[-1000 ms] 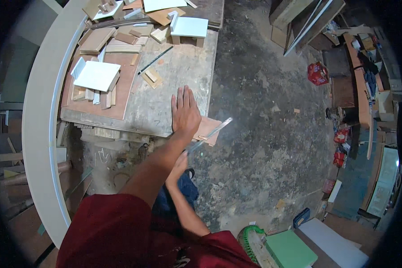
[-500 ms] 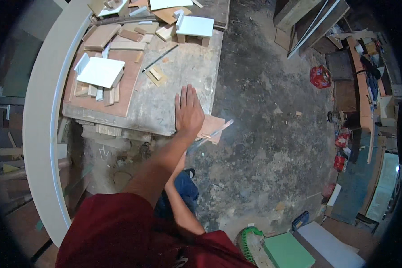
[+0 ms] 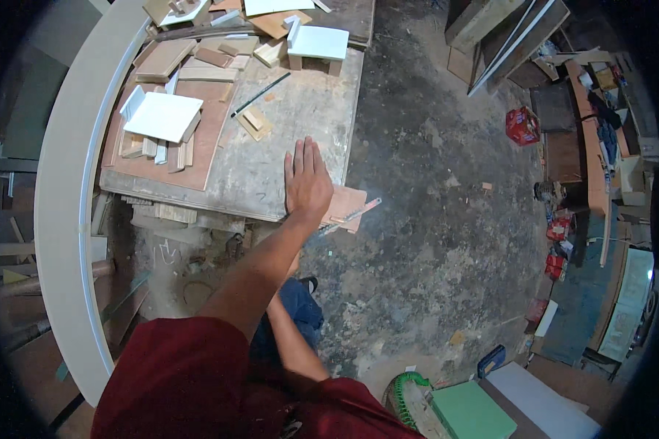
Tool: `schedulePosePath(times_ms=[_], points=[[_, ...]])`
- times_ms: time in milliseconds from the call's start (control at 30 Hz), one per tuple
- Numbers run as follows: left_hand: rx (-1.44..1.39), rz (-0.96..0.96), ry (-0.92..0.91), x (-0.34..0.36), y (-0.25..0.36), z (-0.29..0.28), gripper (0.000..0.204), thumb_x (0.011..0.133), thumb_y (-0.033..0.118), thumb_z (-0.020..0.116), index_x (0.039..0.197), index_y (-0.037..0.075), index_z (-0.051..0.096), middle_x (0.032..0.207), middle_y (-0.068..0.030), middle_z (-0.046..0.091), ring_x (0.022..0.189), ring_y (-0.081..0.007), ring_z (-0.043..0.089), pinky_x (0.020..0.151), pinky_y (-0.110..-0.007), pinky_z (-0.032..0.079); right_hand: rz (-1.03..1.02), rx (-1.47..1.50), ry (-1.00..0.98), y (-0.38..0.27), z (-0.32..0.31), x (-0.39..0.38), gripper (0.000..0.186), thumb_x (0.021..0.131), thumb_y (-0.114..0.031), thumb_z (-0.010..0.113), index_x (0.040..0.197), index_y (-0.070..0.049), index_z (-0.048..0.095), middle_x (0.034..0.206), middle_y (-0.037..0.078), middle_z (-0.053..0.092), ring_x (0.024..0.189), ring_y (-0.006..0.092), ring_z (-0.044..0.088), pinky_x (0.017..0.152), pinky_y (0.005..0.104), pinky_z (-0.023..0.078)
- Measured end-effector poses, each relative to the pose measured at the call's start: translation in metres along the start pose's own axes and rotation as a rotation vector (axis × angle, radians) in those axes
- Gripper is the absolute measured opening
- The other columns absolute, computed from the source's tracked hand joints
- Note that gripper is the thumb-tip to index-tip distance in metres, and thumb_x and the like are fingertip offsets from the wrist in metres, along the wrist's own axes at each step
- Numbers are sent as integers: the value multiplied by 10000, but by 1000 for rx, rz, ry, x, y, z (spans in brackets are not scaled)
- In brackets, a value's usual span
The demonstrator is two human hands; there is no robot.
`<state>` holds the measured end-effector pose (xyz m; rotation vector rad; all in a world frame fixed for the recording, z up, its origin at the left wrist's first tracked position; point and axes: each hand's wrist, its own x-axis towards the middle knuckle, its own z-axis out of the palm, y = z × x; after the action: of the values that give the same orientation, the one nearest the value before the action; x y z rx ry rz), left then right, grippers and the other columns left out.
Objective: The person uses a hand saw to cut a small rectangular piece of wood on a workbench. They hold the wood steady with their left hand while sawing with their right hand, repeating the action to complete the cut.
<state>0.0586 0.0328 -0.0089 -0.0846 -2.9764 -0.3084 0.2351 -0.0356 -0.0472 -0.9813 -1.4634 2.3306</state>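
My left hand (image 3: 307, 186) lies flat at the table's near right corner, fingers stretched forward. Under and beside it, a thin pinkish-brown wooden board (image 3: 351, 199) juts past the corner. A narrow toothed saw blade (image 3: 362, 210) crosses that board at a slant. It runs back toward my right hand, which is below my left forearm. The right forearm (image 3: 293, 340) passes beneath the left one; the right hand's fingers and the saw's grip are hidden. A dark pencil-like stick (image 3: 261, 94) and a small wood piece with a block on it (image 3: 254, 124) lie farther off.
On the table (image 3: 300, 110) stand small white-topped wooden pieces (image 3: 165, 115) (image 3: 318, 44) among several offcuts. A long pale curved panel edge (image 3: 66, 205) runs along the left. On the floor are a red box (image 3: 523, 126) and a green panel (image 3: 472, 413).
The saw blade was blurred and is now sharper, shifted slightly along its line across the board. My left hand stays flat in place; the whole view has moved slightly.
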Motion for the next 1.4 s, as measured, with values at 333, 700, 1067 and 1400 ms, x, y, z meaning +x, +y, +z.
schedulePosePath(times_ms=[333, 700, 1067, 1400], points=[[-4, 16, 77, 7, 1, -6, 495, 886, 139, 413, 1341, -51, 383, 1443, -160, 350, 1354, -287, 297, 1107, -464, 212, -46, -17, 64, -17, 5, -13, 386, 1001, -311, 377, 924, 22, 557, 803, 97, 621, 709, 176, 592, 642, 308, 467], [-4, 37, 26, 10, 1, -11, 502, 884, 143, 421, 1352, -34, 376, 1459, -161, 323, 1377, -306, 254, 1110, -485, 192, 219, -495, -240, -44, -111, -1, 488, 1008, -415, 294, 664, -87, 403, 490, 4, 406, 366, 105, 383, 338, 262, 309], [6, 83, 24, 7, 1, -9, 513, 905, 161, 416, 1372, -37, 341, 1458, -193, 305, 1378, -346, 229, 1105, -514, 179, 300, -823, -497, -122, -162, 65, 579, 996, -446, 312, 611, -42, 468, 487, 35, 423, 442, 151, 426, 461, 328, 338], [-121, 265, 40, -15, -11, -19, 561, 919, 229, 441, 1383, -52, 300, 1456, -192, 305, 1382, -347, 211, 1099, -546, 148, 100, -804, -303, -93, -149, -5, 536, 1000, -369, 352, 669, 34, 474, 533, 102, 441, 507, 212, 442, 537, 393, 377]])
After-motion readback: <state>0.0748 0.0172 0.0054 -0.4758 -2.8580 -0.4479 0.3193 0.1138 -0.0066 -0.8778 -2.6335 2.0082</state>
